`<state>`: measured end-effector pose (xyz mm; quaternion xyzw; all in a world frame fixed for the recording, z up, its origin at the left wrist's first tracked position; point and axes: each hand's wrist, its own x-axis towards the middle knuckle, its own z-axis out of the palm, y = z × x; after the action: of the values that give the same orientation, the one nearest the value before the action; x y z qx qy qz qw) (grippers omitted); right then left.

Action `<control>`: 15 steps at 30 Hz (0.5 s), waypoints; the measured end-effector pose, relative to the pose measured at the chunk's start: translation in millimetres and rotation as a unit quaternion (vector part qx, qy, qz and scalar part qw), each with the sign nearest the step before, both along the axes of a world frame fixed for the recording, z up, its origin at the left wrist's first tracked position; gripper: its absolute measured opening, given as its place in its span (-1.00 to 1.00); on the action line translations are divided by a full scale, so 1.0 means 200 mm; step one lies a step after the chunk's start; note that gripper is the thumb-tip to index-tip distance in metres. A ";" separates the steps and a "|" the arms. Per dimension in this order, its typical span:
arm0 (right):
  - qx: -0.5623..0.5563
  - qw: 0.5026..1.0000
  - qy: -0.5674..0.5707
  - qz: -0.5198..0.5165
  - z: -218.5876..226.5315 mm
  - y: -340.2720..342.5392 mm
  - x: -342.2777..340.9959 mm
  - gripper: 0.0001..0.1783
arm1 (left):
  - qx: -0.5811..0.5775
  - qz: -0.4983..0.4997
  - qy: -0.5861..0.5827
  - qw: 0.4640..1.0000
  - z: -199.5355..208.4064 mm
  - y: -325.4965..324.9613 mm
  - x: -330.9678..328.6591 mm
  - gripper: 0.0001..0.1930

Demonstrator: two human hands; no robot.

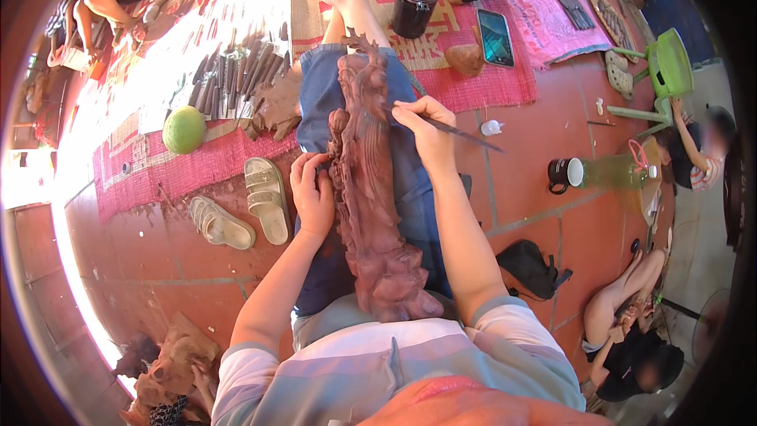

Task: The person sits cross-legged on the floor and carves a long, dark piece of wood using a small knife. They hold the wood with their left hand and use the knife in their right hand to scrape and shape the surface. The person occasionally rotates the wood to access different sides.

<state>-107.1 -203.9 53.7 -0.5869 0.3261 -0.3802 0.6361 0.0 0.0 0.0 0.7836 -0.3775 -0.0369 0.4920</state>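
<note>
A long reddish-brown carved wooden statue (371, 189) lies along my lap, its broad base towards my belly and its narrow, spiky end near my knees. My left hand (313, 196) rests against its left side, fingers curled on the carved edge. In my right hand (428, 132) is a slim dark carving chisel (468, 136), gripped like a pen. The chisel's tip meets or nearly meets the statue's upper right side; contact is hard to make out. Many dark-handled carving tools (236, 75) lie in a row at the far left.
Left of me are a green round fruit (184, 129) and sandals (266, 199). Beyond my knees stand a black jar (415, 2) and a phone (495, 37). To the right are a mug (564, 176), a green bottle (611, 170), a black bag (530, 268) and other people.
</note>
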 end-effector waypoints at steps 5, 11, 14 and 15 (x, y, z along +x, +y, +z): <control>0.004 1.000 0.016 0.001 0.01 0.03 0.04 -0.92 | 0.013 0.002 0.020 1.000 0.04 0.01 -0.04 -0.72; 0.096 0.994 -0.058 0.009 0.01 0.10 -0.12 -0.92 | 0.024 0.006 0.003 1.000 0.05 0.02 0.00 -0.72; 0.153 0.982 -0.112 -0.023 0.06 0.05 -0.14 -0.91 | 0.016 0.006 0.019 1.000 0.03 0.02 -0.01 -0.72; 0.174 0.975 -0.132 -0.033 0.08 0.03 -0.13 -0.88 | 0.015 0.004 0.012 1.000 0.03 0.02 -0.01 -0.72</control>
<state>-133.9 -198.1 70.3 -0.4011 0.3191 -0.4126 0.7531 -2.0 3.3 5.4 0.7917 -0.3679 -0.0504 0.4851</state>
